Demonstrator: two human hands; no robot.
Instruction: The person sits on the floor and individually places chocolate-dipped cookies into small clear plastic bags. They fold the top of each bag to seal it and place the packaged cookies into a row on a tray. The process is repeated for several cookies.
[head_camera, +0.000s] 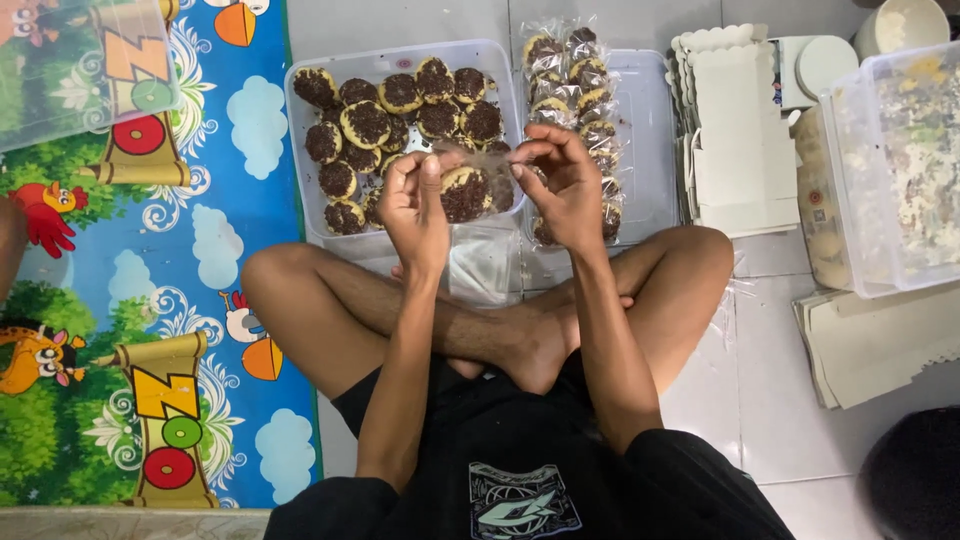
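My left hand (415, 205) and my right hand (562, 185) are raised together over my crossed legs, both pinching the top of a clear plastic bag (480, 185) with a chocolate-topped cookie (466, 192) inside it. Just beyond my hands lies a clear plastic container (300, 160) filled with several loose round chocolate-topped cookies (366, 123). To its right a clear lid or tray (650, 130) carries a row of cookies wrapped in plastic bags (575, 75). More clear plastic bags (482, 265) rest on my shins.
A colourful cartoon play mat (150, 300) covers the floor on the left, with a clear box (70, 70) at its top corner. On the right are flat white cardboard boxes (740, 150), a large clear container (890, 170), and beige card sheets (880, 340) on white tile.
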